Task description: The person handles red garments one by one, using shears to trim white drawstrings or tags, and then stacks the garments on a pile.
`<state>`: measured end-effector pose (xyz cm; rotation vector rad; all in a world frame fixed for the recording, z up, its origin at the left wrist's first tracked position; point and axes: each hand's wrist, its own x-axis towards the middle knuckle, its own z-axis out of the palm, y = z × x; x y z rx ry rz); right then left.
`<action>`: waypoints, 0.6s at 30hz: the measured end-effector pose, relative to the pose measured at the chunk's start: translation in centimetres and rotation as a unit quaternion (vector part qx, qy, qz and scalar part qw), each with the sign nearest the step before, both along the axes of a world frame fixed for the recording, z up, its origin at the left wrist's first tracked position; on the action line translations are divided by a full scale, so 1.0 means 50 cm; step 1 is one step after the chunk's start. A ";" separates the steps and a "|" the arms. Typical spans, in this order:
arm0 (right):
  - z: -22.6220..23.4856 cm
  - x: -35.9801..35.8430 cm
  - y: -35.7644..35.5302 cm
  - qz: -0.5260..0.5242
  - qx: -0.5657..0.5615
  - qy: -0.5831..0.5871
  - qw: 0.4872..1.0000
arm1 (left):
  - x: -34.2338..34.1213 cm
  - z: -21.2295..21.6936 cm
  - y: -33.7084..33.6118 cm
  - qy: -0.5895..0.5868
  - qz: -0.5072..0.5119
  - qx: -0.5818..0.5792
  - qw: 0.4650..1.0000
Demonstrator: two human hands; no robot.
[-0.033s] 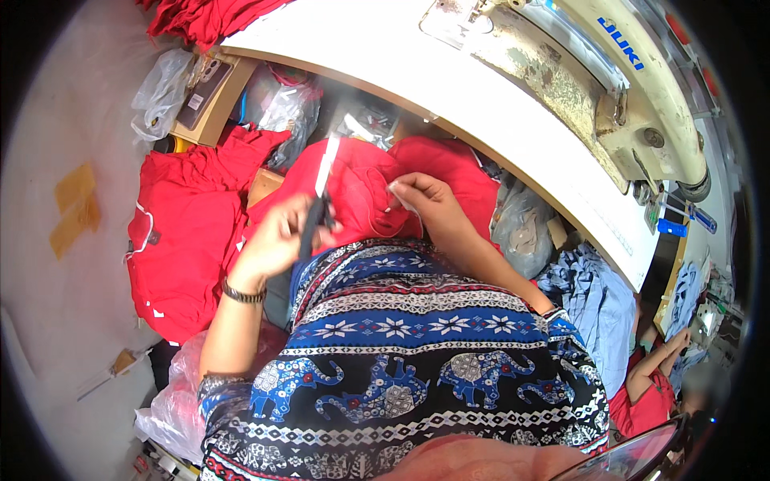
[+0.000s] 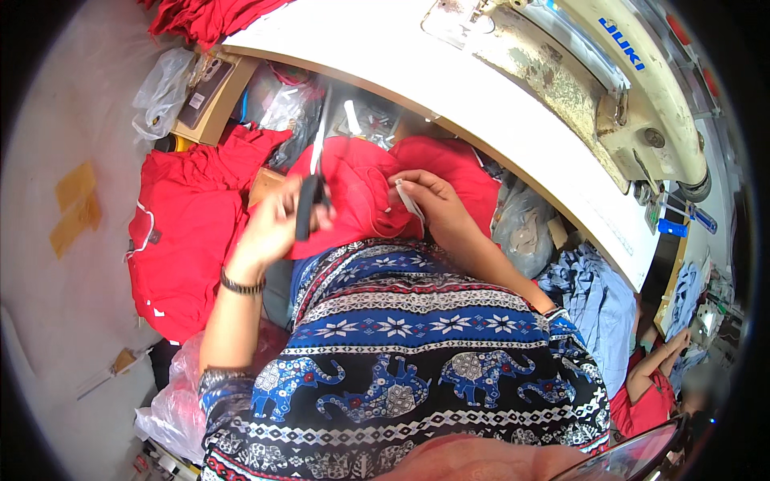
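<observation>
I see my left hand (image 2: pixel 277 220) gripping scissors (image 2: pixel 313 172) (blades up toward the desk (image 2: pixel 481 104)), just left of the red garment (image 2: pixel 361 188) on my lap, whose white tag (image 2: pixel 409 200) my right hand (image 2: pixel 429 196) pinches.

scissors (image 2: pixel 311 186) same, no chg

My left hand (image 2: pixel 273 220) grips black-handled scissors (image 2: pixel 311 188), the handles matt plastic, the long blade bright polished metal; my right hand (image 2: pixel 429 200) pinches a small white cloth label (image 2: pixel 407 200) on soft, matt red knit fabric (image 2: pixel 361 192), creased in my lap. A dull metal link watch band (image 2: pixel 241 284) circles my wrist. Smooth white laminate table edge (image 2: pixel 481 96) above, worn cream enamelled sewing machine (image 2: pixel 609 88), crinkly glossy clear plastic bags (image 2: pixel 164 80) beside me
</observation>
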<state>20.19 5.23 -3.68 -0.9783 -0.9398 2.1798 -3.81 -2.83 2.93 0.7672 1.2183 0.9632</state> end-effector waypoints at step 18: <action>-0.087 0.105 0.006 0.000 0.089 -0.039 0.995 | 0.073 0.037 0.184 0.522 -0.412 0.184 0.724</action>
